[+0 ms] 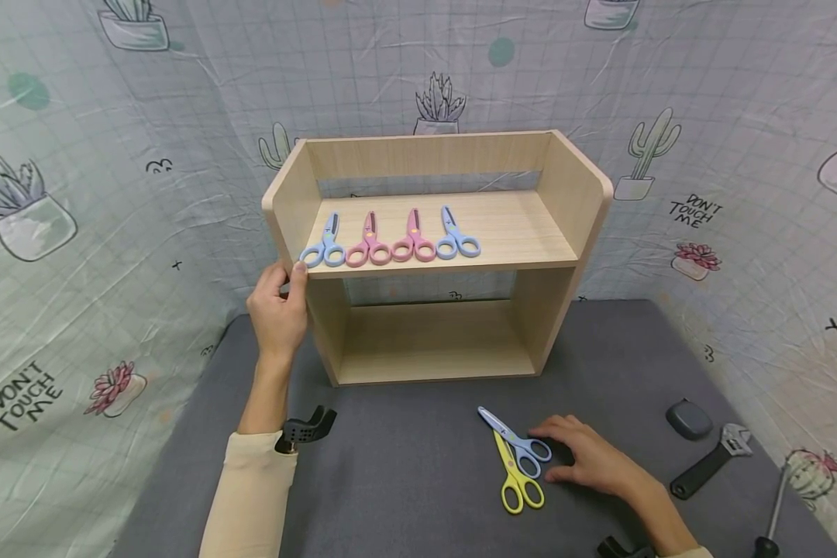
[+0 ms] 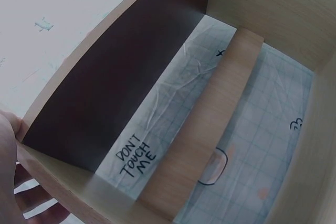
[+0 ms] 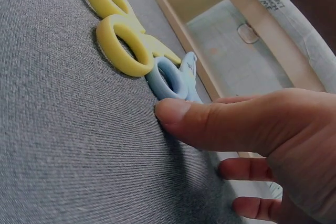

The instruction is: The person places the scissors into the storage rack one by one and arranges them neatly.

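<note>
My left hand (image 1: 279, 318) grips the left side of a two-tier wooden shelf (image 1: 577, 186), thumb at the front edge of the upper board and fingers around the outer panel. In a row on that board lie blue scissors (image 1: 331, 226), two pink scissors (image 1: 370, 231) and another blue pair (image 1: 451, 225). On the table, loose blue scissors (image 1: 505, 431) lie across yellow scissors (image 1: 508, 463). My right hand (image 1: 593, 457) is beside the blue handles, thumb and fingers spread around their right side. In the right wrist view, the thumb tip is right at a blue handle ring (image 3: 177, 85).
Right of my right hand lie an adjustable wrench (image 1: 703, 470), a small dark rounded object (image 1: 690, 419) and a screwdriver (image 1: 766, 546). A cactus-print cloth (image 1: 181, 116) surrounds the grey table (image 1: 390, 465) at the back and sides.
</note>
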`<state>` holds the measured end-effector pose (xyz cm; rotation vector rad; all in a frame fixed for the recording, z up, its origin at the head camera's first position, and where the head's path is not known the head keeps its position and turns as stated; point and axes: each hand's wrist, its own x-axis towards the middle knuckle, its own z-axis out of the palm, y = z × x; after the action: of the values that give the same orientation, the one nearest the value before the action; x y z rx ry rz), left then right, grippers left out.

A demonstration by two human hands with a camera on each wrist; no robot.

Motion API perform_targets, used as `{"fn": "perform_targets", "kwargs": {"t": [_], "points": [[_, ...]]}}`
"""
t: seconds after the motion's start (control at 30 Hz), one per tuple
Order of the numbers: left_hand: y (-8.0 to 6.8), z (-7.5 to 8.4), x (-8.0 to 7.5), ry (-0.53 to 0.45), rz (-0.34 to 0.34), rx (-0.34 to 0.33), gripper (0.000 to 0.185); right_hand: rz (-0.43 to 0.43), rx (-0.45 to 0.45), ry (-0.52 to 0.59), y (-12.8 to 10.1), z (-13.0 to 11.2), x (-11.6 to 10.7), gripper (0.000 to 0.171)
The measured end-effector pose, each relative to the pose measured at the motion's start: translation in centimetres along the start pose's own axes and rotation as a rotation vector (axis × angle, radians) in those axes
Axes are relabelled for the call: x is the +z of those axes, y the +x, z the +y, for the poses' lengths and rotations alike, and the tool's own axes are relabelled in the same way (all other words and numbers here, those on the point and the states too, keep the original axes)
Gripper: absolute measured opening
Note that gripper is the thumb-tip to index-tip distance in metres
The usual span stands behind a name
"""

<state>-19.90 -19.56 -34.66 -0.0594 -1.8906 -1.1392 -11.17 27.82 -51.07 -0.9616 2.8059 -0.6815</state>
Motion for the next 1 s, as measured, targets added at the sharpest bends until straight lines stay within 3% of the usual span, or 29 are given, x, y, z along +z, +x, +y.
{"fn": "perform_targets", "kwargs": {"t": [0.27,0.5,0.83,1.0], "points": [[0.1,0.1,0.0,-0.005,0.006,-0.001,0.035,0.01,0.006,0.011,0.2,-0.2,0.2,0.052],[0.0,0.0,0.0,-0.023,0.007,-0.01,0.032,0.056,-0.065,0.046,0.1,-0.3,0.6,0.042],[0.0,-0.1,0.0,-0.006,-0.001,-0.01,0.034,0.044,-0.086,0.097,0.1,-0.3,0.9,0.047],[0.0,-0.1,0.1,-0.001,0.001,-0.007,0.033,0.088,-0.133,0.09,0.4,-0.6,1.3,0.053]]}}
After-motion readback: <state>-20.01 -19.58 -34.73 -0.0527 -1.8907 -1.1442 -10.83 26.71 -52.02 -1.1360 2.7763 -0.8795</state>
